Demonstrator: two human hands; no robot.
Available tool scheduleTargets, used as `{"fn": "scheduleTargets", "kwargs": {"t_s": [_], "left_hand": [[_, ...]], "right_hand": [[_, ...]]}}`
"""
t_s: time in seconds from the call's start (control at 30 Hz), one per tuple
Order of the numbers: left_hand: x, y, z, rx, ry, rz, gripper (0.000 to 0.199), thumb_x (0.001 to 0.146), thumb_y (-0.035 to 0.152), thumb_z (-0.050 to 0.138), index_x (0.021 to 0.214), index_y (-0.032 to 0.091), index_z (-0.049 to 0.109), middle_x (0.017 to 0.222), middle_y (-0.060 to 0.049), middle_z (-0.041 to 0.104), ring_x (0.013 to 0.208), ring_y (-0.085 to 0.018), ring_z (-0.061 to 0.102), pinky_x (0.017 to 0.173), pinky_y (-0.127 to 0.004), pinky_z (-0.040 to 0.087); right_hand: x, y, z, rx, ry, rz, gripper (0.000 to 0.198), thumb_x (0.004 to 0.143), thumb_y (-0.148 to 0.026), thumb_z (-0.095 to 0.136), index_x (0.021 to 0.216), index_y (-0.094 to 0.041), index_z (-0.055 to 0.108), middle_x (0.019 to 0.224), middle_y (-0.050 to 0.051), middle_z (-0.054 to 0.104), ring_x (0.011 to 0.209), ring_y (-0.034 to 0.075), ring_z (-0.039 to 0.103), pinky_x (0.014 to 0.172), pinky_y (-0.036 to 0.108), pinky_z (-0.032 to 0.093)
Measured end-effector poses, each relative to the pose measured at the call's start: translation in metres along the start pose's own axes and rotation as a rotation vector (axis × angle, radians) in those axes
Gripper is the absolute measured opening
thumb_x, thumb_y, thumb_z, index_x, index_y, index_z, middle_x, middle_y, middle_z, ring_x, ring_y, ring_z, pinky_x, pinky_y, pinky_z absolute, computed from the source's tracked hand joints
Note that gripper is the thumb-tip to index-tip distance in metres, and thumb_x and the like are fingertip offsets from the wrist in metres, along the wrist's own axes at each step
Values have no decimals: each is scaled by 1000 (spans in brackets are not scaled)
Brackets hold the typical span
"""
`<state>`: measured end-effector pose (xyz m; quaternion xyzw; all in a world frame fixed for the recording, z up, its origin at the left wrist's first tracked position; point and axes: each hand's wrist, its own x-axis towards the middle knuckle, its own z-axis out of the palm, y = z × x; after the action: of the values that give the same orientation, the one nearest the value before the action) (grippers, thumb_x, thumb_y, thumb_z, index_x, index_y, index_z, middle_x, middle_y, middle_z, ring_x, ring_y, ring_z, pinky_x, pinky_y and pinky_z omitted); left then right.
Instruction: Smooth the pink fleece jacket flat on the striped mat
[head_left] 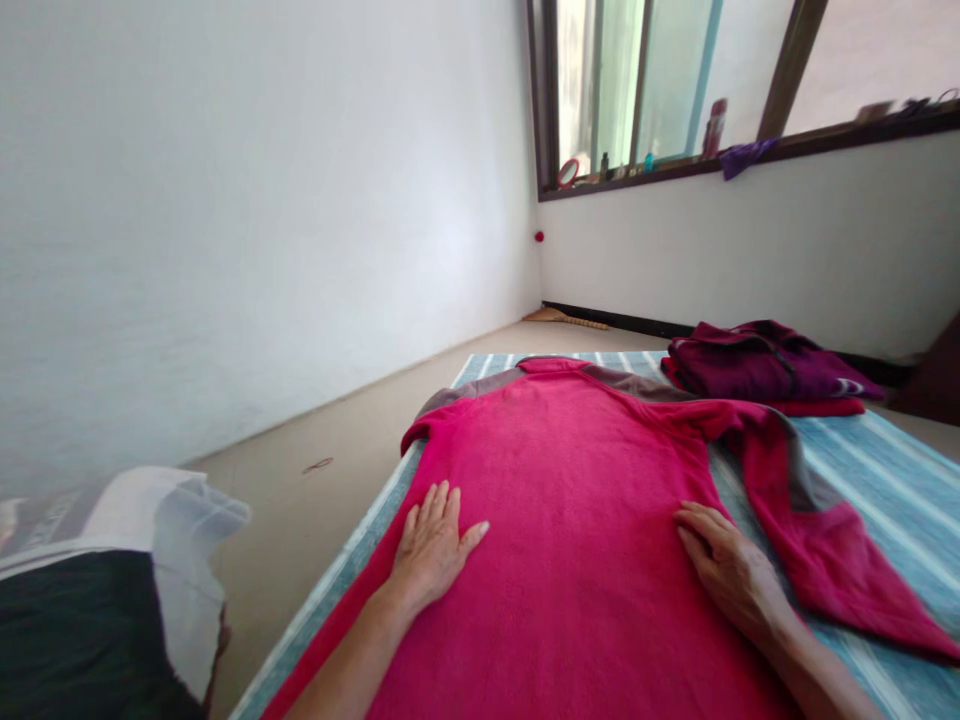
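Smoothing the pink top [570, 560] flat looks like the step in hand. The top lies on a blue striped cloth [892, 470], with its neck at the far end and its body coming near to the person. It looks laid out but not folded. Its right sleeve [847, 570] bends out to the right side, over the stripes. On the left, the sleeve drops out of sight past the shoulder, so I cannot tell where the rest of it is.

I think the next move calls for soft, flat hands, so the top does not bunch up, and then a good hold on a side edge or a sleeve.

The left hand [435, 540] rests palm down near the left edge of the top. Its fingers are long and close together, pointing to the far end, and its thumb sticks out to the right. The right hand [727, 560] rests near the right edge. Its fingers bend a little and point far and left, with the thumb just beside them. Neither hand seems to pinch anything. Both arms reach in from the near side, well apart.
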<state>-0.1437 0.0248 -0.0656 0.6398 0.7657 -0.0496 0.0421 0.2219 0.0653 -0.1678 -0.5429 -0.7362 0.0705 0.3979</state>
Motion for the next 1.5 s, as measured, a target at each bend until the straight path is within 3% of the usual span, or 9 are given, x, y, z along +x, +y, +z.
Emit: {"fn": "scheduleTargets", "kwargs": {"t_s": [0.2,1.5], "left_hand": [[1,-3,11,10,7,-11,75,90,56,25,146,5,24,155,-14,13,143,-26,10,114,-47,15],[10,-9,17,51,69,10,77,87,55,29,144,5,29,153,-16,19,142,-27,16,113,-47,21]], "right_hand": [[2,-1,0,-11,-1,-6,34,90,-37,39,99,-18,66,112,11,65,103,24,61,93,41,48],[8,-12,-4,16,-4,29,31,88,-31,41,95,-19,68,113,11,64,104,23,60,91,39,48]]}}
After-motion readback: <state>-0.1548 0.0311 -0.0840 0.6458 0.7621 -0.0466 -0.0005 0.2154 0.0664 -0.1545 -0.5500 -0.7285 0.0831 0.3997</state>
